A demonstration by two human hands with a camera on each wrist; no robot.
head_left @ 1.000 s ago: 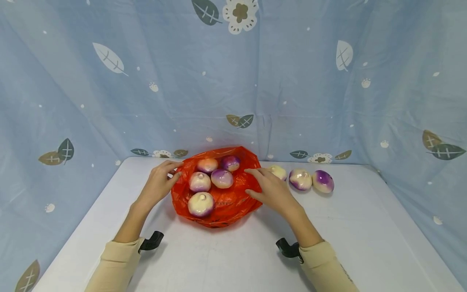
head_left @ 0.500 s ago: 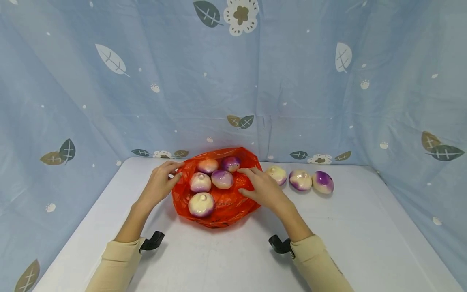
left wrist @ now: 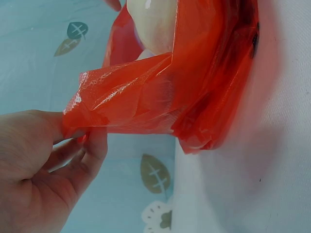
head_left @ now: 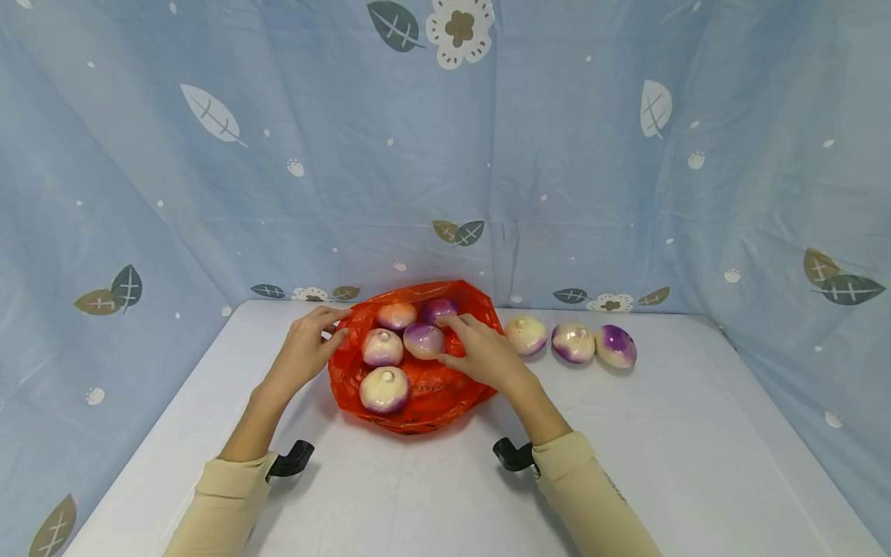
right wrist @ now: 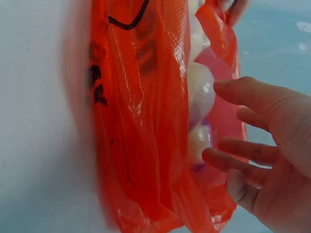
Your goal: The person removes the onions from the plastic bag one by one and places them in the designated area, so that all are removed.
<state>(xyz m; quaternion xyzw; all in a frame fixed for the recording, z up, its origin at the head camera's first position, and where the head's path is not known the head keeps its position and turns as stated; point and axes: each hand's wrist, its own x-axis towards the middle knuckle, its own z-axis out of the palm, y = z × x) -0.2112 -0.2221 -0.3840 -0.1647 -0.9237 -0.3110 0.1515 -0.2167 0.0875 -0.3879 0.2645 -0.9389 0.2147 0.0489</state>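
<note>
A red plastic bag [head_left: 445, 394] lies with its mouth spread, holding several glossy purple-and-white onions. My left hand [head_left: 304, 350] is at the bag's left rim; the left wrist view shows its thumb and fingers pinching the red plastic [left wrist: 121, 97]. Over the bag's right half is my right hand [head_left: 487, 357], fingers apart. Its thumb tip comes right at the edge of the middle onion [head_left: 421, 340], seen also as a pale onion [right wrist: 200, 92] in the right wrist view. The fingertips overlap the purple onion [head_left: 438, 308] behind it.
Three more onions stand in a row right of the bag: a pale one [head_left: 526, 336], a middle one [head_left: 574, 343] and a purple-topped one [head_left: 616, 346]. A blue patterned curtain [head_left: 592, 155] hangs behind the white table [head_left: 668, 449].
My right hand has moved left from the bag's right rim to over the onions inside, uncovering the pale onion on the table. The left hand stays at the rim.
</note>
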